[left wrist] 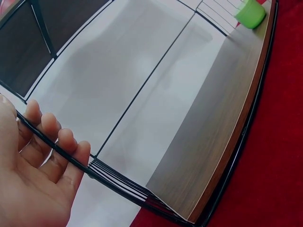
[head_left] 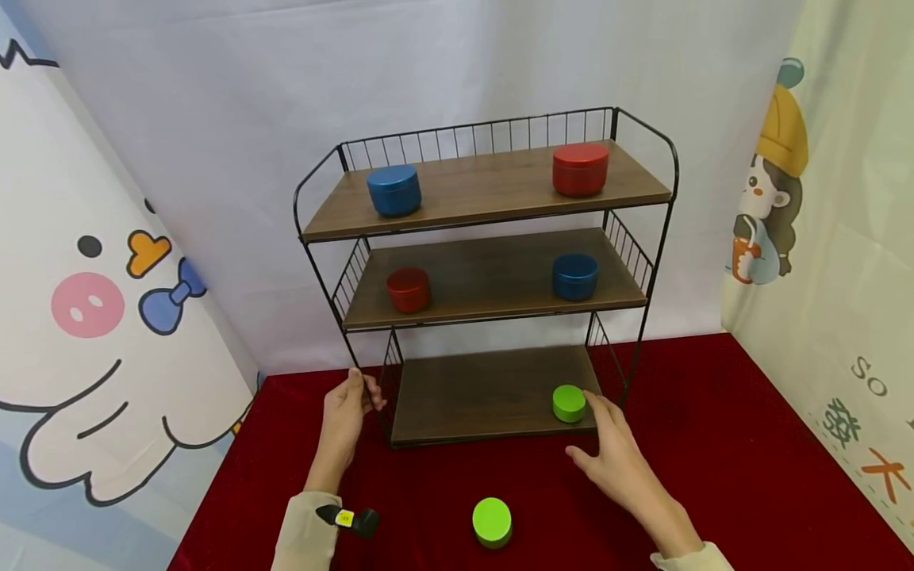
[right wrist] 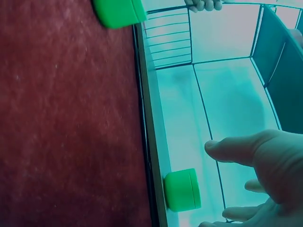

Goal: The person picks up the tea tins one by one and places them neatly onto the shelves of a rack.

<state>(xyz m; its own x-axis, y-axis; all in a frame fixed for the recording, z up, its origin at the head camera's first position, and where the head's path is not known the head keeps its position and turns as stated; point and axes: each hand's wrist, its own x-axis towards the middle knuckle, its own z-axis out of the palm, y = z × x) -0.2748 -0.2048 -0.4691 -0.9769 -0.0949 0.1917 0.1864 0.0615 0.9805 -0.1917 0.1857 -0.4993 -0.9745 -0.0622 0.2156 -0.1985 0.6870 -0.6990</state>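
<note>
A three-tier rack (head_left: pixel 493 396) with wooden boards and a black wire frame stands on red cloth. My left hand (head_left: pixel 350 408) holds its left front post, fingers curled round the thin black bar (left wrist: pixel 57 147). On the bottom board, toward the right end, sits a small round green tin (head_left: pixel 569 404). Beside that tin is my right hand (head_left: pixel 616 454), thumb spread away from the fingers and nothing in its grasp. In the right wrist view the tin (right wrist: pixel 182 190) stands apart from the thumb. A second green tin (head_left: pixel 492 522) lies on the cloth in front of the rack.
The top board carries a blue tin (head_left: pixel 395 190) at left and a red tin (head_left: pixel 580 170) at right. On the middle board are a red tin (head_left: pixel 408 290) at left and a blue tin (head_left: pixel 574 277) at right. A white curtain (head_left: pixel 457 63) hangs behind the rack.
</note>
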